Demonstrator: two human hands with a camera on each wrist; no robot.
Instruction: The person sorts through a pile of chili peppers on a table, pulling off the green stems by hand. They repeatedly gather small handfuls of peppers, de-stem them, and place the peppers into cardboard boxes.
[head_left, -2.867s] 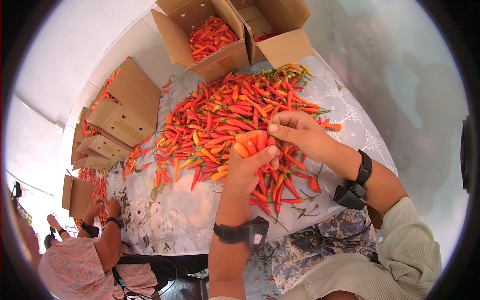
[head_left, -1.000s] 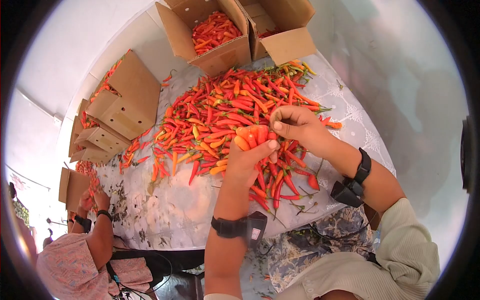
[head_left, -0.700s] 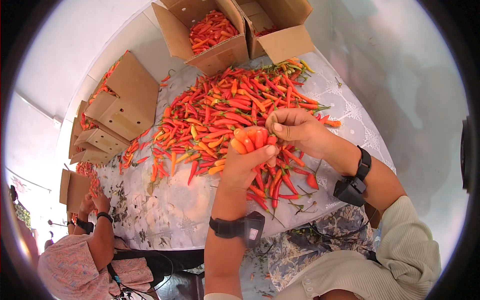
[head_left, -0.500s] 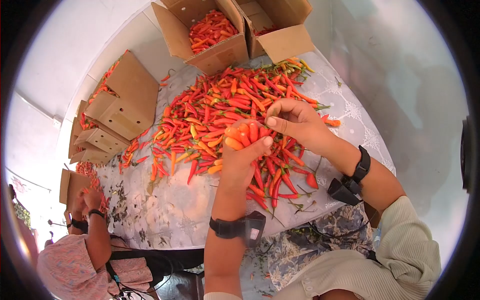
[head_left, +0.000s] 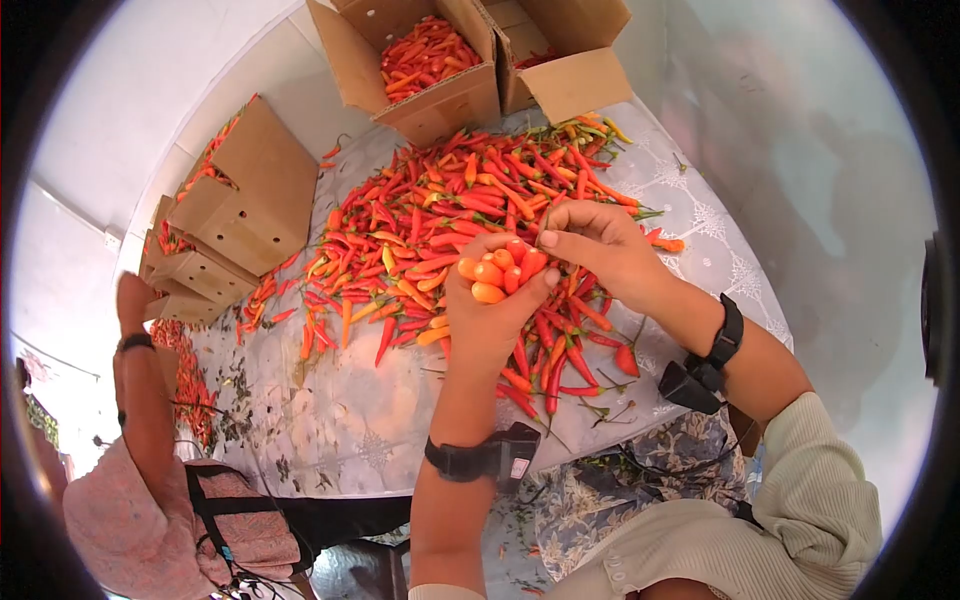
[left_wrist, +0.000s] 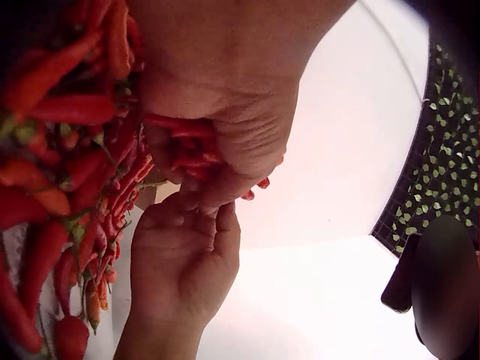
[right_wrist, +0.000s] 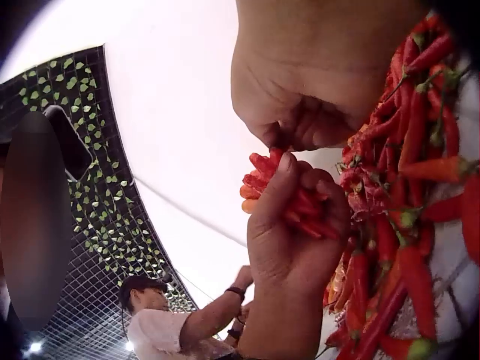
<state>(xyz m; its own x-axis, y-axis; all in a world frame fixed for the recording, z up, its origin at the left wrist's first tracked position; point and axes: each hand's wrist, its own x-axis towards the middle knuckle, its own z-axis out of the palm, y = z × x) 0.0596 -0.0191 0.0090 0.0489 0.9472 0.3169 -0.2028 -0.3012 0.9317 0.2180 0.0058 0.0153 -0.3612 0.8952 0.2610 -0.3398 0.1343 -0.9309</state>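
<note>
My left hand grips a bunch of red and orange chillies, their rounded ends facing up between thumb and fingers. Close against it, at its upper right, my right hand pinches a small green stem, thumb against curled forefinger. In the right wrist view, the bunch lies in the left palm, with the right fingertips at its top. The left wrist view has both hands meeting, the right below the left. Under and behind them spreads a large heap of chillies with green stems.
Open cardboard boxes stand at the back and left of the patterned table, several holding chillies. Loose stems lie near the front edge. At left, another person in a pink patterned top has an arm raised.
The held bunch has tilted so more rounded ends face the head camera. My right hand has shifted slightly around it. The other person's arm has risen toward the left boxes.
</note>
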